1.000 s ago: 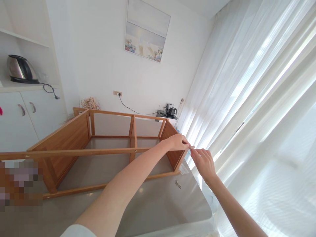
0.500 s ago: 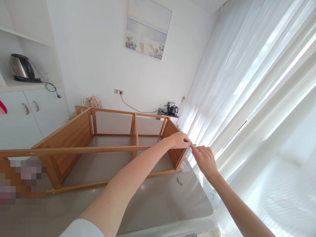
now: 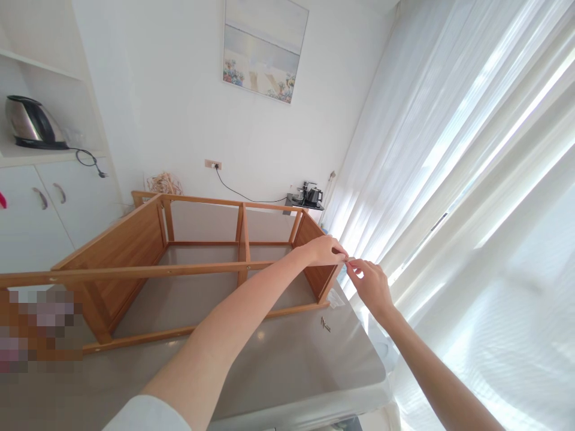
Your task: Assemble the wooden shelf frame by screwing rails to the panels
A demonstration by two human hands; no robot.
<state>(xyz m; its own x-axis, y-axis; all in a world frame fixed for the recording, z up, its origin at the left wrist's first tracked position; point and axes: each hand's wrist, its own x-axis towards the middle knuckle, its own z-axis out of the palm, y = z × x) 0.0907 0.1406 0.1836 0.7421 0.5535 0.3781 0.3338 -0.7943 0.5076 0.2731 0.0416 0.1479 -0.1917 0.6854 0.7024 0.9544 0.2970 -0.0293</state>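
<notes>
A brown wooden shelf frame (image 3: 112,257) lies on its side on the grey table, with slatted rails and solid panels. My left hand (image 3: 324,250) is at the right end of its upper front rail (image 3: 179,271), fingers closed in a pinch. Facing it, my right hand (image 3: 371,284) also has its thumb and fingers pinched together at that corner. The fingertips of both hands meet there; whatever lies between them is too small to make out. Several small metal screws (image 3: 326,325) lie on the table below the corner.
A clear plastic bag (image 3: 335,298) rests by the frame's right end on the grey table (image 3: 296,371). White curtains (image 3: 449,179) hang close on the right. A steel kettle (image 3: 33,123) stands on the left shelf. Pixelated items cover the lower left.
The view has shifted slightly. My right fingers have curled in at the corner and the hand has moved a little left; my left hand stays at the rail end.
</notes>
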